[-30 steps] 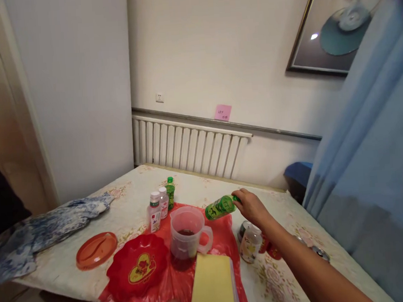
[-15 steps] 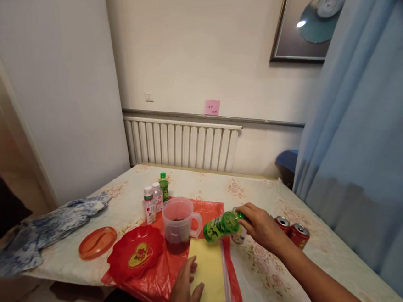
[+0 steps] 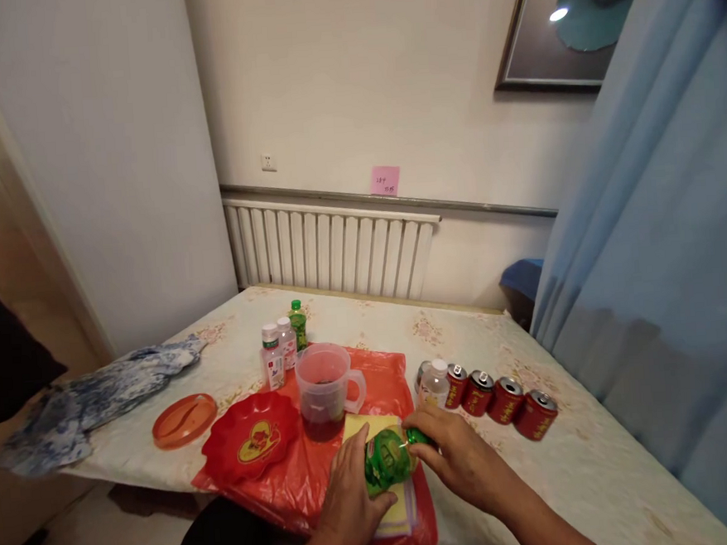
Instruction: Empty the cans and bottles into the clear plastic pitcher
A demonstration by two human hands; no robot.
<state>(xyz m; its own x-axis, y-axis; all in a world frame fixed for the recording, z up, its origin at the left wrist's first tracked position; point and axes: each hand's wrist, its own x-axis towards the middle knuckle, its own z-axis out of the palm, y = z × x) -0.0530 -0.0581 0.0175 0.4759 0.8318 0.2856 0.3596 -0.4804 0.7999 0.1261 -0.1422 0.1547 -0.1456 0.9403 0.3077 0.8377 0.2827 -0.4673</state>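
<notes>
A green-labelled bottle [image 3: 389, 460] lies tilted between my hands, above a yellow cloth [image 3: 400, 511] on a red plastic sheet [image 3: 290, 510]. My left hand [image 3: 349, 493] is wrapped round the body of the bottle. The fingers of my right hand [image 3: 454, 457] grip its green cap [image 3: 417, 436]. Just beyond the cloth stands a clear pitcher [image 3: 325, 391] with dark liquid at its bottom. To the left of the pitcher is a red scalloped plate [image 3: 254, 438].
Several red cans [image 3: 506, 401] and a clear bottle [image 3: 434, 384] stand on the right. Two white-capped bottles [image 3: 274, 363] and a green bottle [image 3: 298, 325] are behind the plate. An orange lid [image 3: 184, 419] and a blue-white cloth [image 3: 117, 398] lie left.
My right hand has brought the green bottle down and nearer to me. My left hand, open and empty before, has taken hold of its body. More of the red cans now show.
</notes>
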